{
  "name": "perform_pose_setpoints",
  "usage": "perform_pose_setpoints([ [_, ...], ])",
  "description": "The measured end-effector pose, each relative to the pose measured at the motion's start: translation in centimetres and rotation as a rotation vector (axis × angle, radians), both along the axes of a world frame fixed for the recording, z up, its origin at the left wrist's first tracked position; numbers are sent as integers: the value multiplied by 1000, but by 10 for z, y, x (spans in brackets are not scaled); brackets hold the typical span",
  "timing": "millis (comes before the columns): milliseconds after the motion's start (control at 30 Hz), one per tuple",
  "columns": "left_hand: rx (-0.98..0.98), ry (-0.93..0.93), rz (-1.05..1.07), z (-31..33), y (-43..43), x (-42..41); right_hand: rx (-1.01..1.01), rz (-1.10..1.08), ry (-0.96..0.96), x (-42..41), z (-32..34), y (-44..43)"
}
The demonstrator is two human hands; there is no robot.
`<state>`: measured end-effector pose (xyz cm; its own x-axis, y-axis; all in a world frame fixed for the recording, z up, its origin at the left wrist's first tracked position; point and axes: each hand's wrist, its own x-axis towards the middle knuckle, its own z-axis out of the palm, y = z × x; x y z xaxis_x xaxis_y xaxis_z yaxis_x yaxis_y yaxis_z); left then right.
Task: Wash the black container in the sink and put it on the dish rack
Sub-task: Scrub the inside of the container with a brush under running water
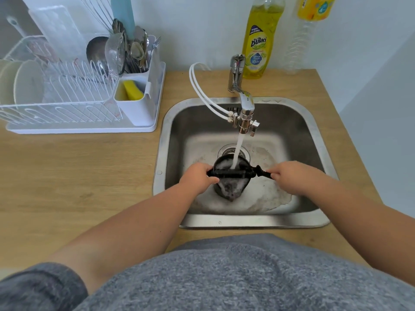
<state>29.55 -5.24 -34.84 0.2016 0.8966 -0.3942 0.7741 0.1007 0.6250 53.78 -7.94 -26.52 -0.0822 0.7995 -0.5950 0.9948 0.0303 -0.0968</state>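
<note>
The black container (pixel 230 187) is held over the steel sink (pixel 167 140), soapy inside, with a black bar and handle across its top. Water runs from the tap (pixel 246 104) straight into it. My left hand (pixel 198 177) grips the container's left rim. My right hand (pixel 289 176) holds the end of the black handle sticking out to the right. The white dish rack (pixel 67 104) stands on the counter at the far left, apart from both hands.
Foam covers the sink floor around the drain (pixel 226 151). The rack holds plates (pixel 24 81), utensils and a yellow sponge (pixel 132 89). A yellow dish soap bottle (pixel 258 41) stands behind the tap. Two white hoses (pixel 202 93) loop from the tap. The wooden counter (pixel 78 176) surrounds the sink.
</note>
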Motion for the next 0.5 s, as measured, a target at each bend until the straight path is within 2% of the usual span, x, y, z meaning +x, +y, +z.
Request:
perform_pose_setpoints([
  [200, -11, 43, -16, 2, 2, 1, -4, 102, -175, -32, 7, 25],
  [367, -7, 38, -10, 1, 2, 1, -76, 180, -119, -63, 22, 51],
  [500, -5, 27, -1, -3, 3, 0, -133, 167, -60, -46, 24, 44],
])
